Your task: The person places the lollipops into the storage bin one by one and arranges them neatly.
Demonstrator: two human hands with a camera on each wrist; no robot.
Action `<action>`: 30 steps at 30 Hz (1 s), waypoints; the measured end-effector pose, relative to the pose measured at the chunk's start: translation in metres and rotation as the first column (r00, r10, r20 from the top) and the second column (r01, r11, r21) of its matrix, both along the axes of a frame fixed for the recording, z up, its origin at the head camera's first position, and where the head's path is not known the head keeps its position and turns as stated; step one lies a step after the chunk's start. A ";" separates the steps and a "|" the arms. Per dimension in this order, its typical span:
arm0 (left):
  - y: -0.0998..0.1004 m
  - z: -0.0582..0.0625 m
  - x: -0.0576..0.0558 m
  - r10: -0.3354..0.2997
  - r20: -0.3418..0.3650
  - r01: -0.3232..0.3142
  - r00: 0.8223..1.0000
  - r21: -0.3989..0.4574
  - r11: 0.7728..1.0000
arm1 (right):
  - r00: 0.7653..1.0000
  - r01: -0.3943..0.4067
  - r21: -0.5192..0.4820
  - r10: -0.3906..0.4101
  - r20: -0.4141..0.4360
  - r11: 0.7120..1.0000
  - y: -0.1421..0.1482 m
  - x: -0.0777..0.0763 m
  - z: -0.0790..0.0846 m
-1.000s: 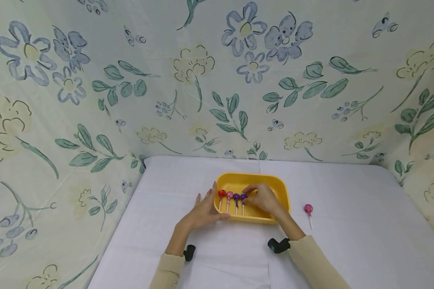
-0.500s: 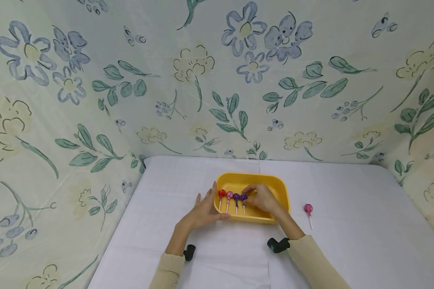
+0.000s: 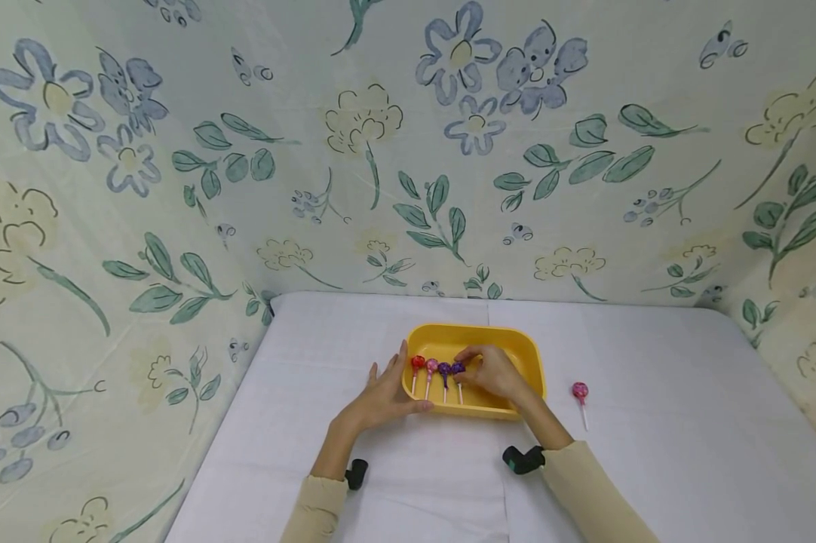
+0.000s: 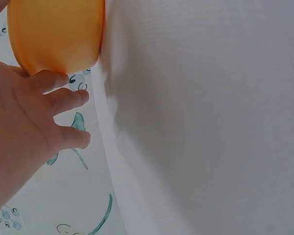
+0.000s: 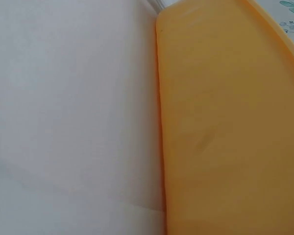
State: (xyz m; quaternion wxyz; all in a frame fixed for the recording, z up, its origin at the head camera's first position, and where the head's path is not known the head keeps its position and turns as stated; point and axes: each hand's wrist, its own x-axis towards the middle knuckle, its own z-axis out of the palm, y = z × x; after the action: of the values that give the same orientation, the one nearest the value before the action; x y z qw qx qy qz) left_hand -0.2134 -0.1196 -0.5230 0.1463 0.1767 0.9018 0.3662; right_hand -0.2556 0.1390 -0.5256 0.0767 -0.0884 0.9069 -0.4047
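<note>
A yellow tray [image 3: 489,412] stands on the white-covered table with a row of lollipops along its left part. From the left come a red lollipop [image 3: 418,363], a pink lollipop [image 3: 431,366] and two purple ones. My right hand [image 3: 492,372] reaches into the tray and pinches the head of the rightmost purple lollipop [image 3: 458,369], its white stick pointing toward me. Beside it lies the other purple lollipop [image 3: 445,369]. My left hand [image 3: 381,397] rests against the tray's left end, fingers spread and thumb at the front rim. In the right wrist view only the tray's outer wall [image 5: 225,122] shows.
Outside the tray, to its right, a pink lollipop [image 3: 580,391] lies on the white tablecloth [image 3: 652,422]. A floral curtain [image 3: 408,151] rises behind the table and at its sides. Black wrist devices sit at both sleeves.
The stick of the rightmost purple lollipop has swung slightly to the right under my right hand's fingers. My left hand and the tray have stayed in place.
</note>
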 end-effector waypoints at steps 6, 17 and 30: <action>0.000 0.000 0.000 -0.007 -0.002 0.007 1.000 0.002 1.000 | 1.000 0.006 -0.009 -0.006 -0.007 1.000 0.001 0.001 0.002; 0.003 0.001 0.000 -0.006 -0.010 0.006 1.000 -0.002 1.000 | 0.993 0.106 -0.088 -0.111 -0.049 0.990 0.023 0.007 0.022; 0.002 0.000 0.002 0.007 -0.015 -0.006 1.000 0.003 1.000 | 0.935 0.303 -0.032 -0.303 -0.186 0.953 0.161 0.047 0.019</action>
State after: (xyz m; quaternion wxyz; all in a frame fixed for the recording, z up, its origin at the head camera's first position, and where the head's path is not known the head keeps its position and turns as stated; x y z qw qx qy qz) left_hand -0.2117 -0.1175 -0.5233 0.1380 0.1768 0.9029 0.3666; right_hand -0.2085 0.3000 -0.5062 -0.0730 0.0142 0.9123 -0.4026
